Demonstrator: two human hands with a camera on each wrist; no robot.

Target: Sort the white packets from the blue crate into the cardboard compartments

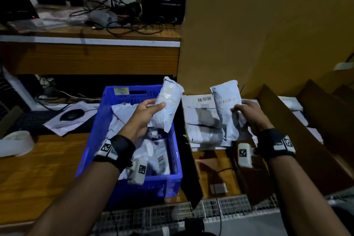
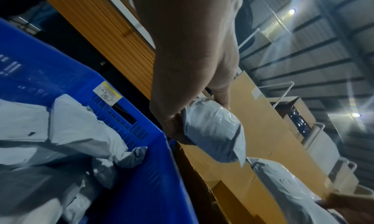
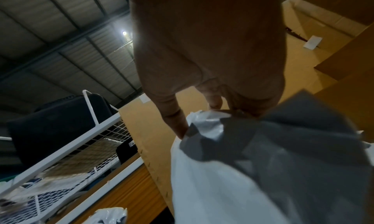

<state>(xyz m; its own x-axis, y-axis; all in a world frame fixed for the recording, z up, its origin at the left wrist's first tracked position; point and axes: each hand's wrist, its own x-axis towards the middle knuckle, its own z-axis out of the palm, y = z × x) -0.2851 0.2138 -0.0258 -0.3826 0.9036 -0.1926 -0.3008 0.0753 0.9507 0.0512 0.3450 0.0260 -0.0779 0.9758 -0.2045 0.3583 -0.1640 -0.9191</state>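
White poly-mailer packets, two in hand. First packet (image 1: 168, 105): plump, roll-shaped, held upright above the far right corner of the blue crate (image 1: 95, 140), left hand (image 1: 143, 119) wrapped round its lower half, fingers (image 1: 158, 105) curled across the front; faint handwriting on the face, not legible. Second packet (image 1: 229, 109): flatter, crumpled, held upright over the first cardboard compartment (image 1: 193, 168), right hand (image 1: 252, 115) pinching its right edge, fingers (image 1: 238, 108) curled on the film; handwritten word on the face, possibly "PENDING", not certain. Handling, judged: light, soft, yielding contents; glossy film likely slippery, loose flap ends prone to tear or slide, so best taken round the filled middle rather than by the flaps. Further packets (image 1: 122, 120) heaped in the crate, one showing a barcode label (image 1: 161, 163), digits too small to read. Crate wall bearing a yellow-and-white sticker (image 1: 121, 90), print unreadable. Sorted packets (image 1: 203, 126) stacked in the compartment, top one with a barcode label, unreadable. Tall cardboard backing (image 1: 249, 34) behind. On the wooden worktop (image 1: 38, 168) left of the crate: tape roll (image 1: 17, 144), computer mouse (image 1: 71, 114) on paper.
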